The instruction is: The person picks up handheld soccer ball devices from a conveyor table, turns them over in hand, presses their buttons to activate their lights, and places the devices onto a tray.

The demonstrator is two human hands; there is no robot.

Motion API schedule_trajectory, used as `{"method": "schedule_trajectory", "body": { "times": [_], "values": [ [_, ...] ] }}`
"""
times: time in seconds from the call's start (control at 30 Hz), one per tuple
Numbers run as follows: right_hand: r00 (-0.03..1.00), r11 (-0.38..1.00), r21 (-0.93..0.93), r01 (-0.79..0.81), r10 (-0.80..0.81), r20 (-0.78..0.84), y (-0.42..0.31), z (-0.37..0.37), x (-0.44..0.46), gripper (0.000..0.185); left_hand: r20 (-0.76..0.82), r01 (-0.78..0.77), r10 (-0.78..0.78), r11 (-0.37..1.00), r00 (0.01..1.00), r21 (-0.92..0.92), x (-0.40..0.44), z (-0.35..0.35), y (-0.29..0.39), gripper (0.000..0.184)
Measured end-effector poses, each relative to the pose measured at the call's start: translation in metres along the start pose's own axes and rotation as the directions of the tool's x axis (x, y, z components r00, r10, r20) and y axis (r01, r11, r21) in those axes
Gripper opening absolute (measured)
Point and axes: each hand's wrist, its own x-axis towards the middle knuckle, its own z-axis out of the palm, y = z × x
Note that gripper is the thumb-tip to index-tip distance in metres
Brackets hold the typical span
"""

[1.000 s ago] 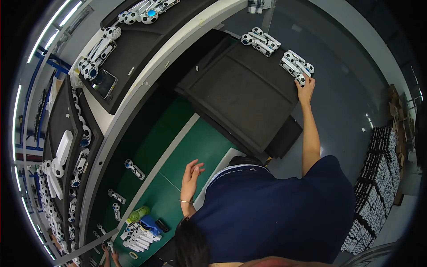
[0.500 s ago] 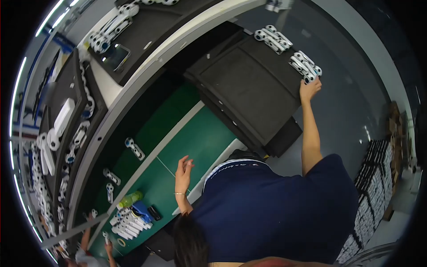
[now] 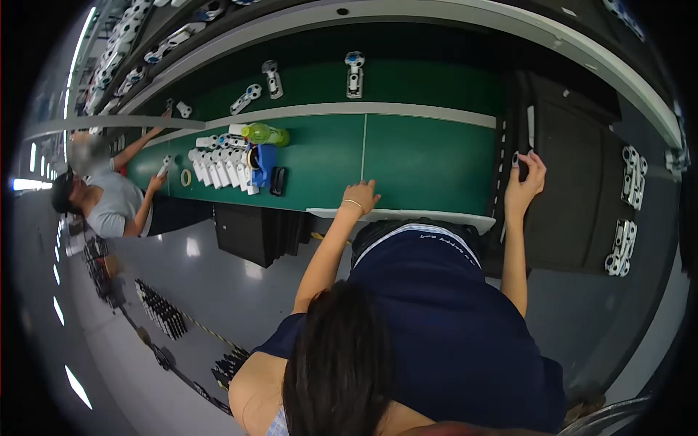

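My left hand (image 3: pixel 361 196) is at the near edge of the green table (image 3: pixel 429 160), fingers loosely bent and parted, with no object visible in it. To the right, my right hand (image 3: pixel 526 183) is over the left part of a dark tray (image 3: pixel 571 192), thumb and fingers apart. A dark spot shows at 1 fingertip; I cannot tell what it is. A thin white strip (image 3: pixel 531 127) lies just beyond these fingers, and I cannot tell if they touch it. At the right side of the tray are 2 clusters of black-and-white pieces, the near cluster (image 3: pixel 622 248) and the far cluster (image 3: pixel 634 178).

Left along the table, a black object (image 3: pixel 278 181) sits beside a blue item (image 3: pixel 265 166), next to a row of white pieces (image 3: pixel 224 167) and a green bottle (image 3: pixel 266 134). Farther left is a tape roll (image 3: pixel 186 177).

Beyond the pale rail (image 3: pixel 407 110), 3 spotted units (image 3: pixel 354 75) lie apart. At far left, a co-worker (image 3: pixel 120 200) holds a white piece (image 3: pixel 165 166).
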Motion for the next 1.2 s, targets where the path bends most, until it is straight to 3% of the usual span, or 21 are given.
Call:
{"method": "schedule_trajectory", "body": {
  "times": [0.07,0.13,0.2,0.27,0.3,0.37,0.47,0.6,0.67,0.7,0.73,0.8,0.83,0.9,0.93,1.0,1.07,1.1,1.17,1.2],
  "values": [
    [0.995,0.994,0.046,0.099,-0.099,-0.001,-0.029,0.026,0.002,0.017,0.035,0.045,-0.043,0.997,0.998,-0.055,-0.003,-0.001,-0.001,0.046],
    [0.999,0.977,0.210,0.031,-0.037,0.021,-0.047,0.048,0.012,0.014,0.066,0.083,-0.077,0.991,0.995,-0.106,-0.005,-0.007,-0.005,0.046],
    [0.996,0.958,0.278,0.071,-0.084,0.033,-0.062,0.068,0.022,0.014,0.061,0.038,-0.027,0.982,0.998,-0.185,-0.009,-0.012,-0.010,0.046],
    [0.965,0.871,0.486,-0.069,-0.066,0.256,-0.068,0.090,0.036,0.013,0.066,0.052,-0.037,0.968,0.997,-0.245,-0.006,-0.014,-0.027,0.046],
    [0.946,0.877,0.480,0.014,-0.167,0.277,-0.063,0.109,0.040,0.013,0.077,0.050,-0.027,0.951,0.997,-0.304,-0.002,-0.015,-0.036,0.046],
    [0.846,0.935,0.354,-0.024,-0.170,0.505,-0.057,0.138,0.045,0.013,0.029,0.046,-0.039,0.941,0.999,-0.335,0.010,-0.021,-0.059,0.046],
    [0.771,0.925,0.365,-0.109,-0.153,0.619,-0.054,0.195,0.042,0.015,-0.109,0.056,-0.107,0.917,0.988,-0.395,0.049,-0.033,-0.111,0.051],
    [0.663,0.930,0.328,-0.163,-0.143,0.735,-0.071,0.274,0.032,0.018,-0.410,0.123,-0.352,0.863,0.841,-0.490,0.119,-0.081,-0.170,0.066],
    [0.636,0.940,0.303,-0.157,-0.138,0.759,-0.097,0.309,0.027,0.019,-0.677,0.147,-0.407,0.901,0.614,-0.409,0.176,-0.074,-0.226,0.070],
    [0.660,0.964,0.199,-0.179,-0.033,0.751,-0.104,0.332,0.025,0.025,-0.602,0.264,-0.523,0.843,0.603,-0.468,0.193,-0.093,-0.235,0.071],
    [0.684,0.975,0.095,-0.200,0.070,0.726,-0.108,0.354,0.026,0.031,-0.609,0.255,-0.530,0.838,0.591,-0.483,0.227,-0.088,-0.265,0.071],
    [0.729,0.985,0.169,0.018,-0.128,0.672,-0.107,0.393,0.025,0.047,-0.650,0.286,-0.505,0.861,0.568,-0.420,0.297,-0.054,-0.326,0.066],
    [0.727,0.979,0.174,0.108,-0.197,0.657,-0.101,0.410,0.027,0.046,-0.660,0.294,-0.504,0.863,0.557,-0.411,0.323,-0.044,-0.338,0.064],
    [0.696,0.983,0.138,0.119,-0.182,0.694,-0.092,0.434,0.029,0.043,-0.598,-0.039,-0.662,0.655,0.452,-0.755,0.348,-0.035,-0.338,0.055],
    [0.680,0.986,0.131,0.101,-0.164,0.715,-0.090,0.442,0.032,0.041,-0.539,-0.217,-0.735,0.495,0.412,-0.841,0.360,-0.024,-0.345,0.052],
    [0.622,0.990,0.140,-0.021,-0.097,0.777,-0.083,0.448,0.038,0.038,-0.490,-0.177,-0.762,0.461,0.423,-0.870,0.375,-0.025,-0.345,0.050],
    [0.488,0.940,0.136,-0.312,0.036,0.872,-0.080,0.439,0.048,0.035,-0.407,-0.098,-0.741,0.424,0.535,-0.900,0.345,-0.056,-0.307,0.046],
    [0.382,0.863,0.089,-0.497,0.125,0.916,-0.080,0.432,0.054,0.034,-0.367,-0.133,-0.717,0.362,0.593,-0.923,0.328,-0.074,-0.285,0.045],
    [0.038,0.492,-0.058,-0.869,0.184,0.982,-0.080,0.400,0.070,0.032,-0.293,-0.313,-0.638,0.085,0.712,-0.946,0.280,-0.098,-0.230,0.043],
    [-0.071,0.349,-0.123,-0.929,0.157,0.985,-0.084,0.375,0.075,0.030,-0.227,-0.384,-0.574,-0.168,0.787,-0.908,0.238,-0.116,-0.197,0.049]
  ]
}}
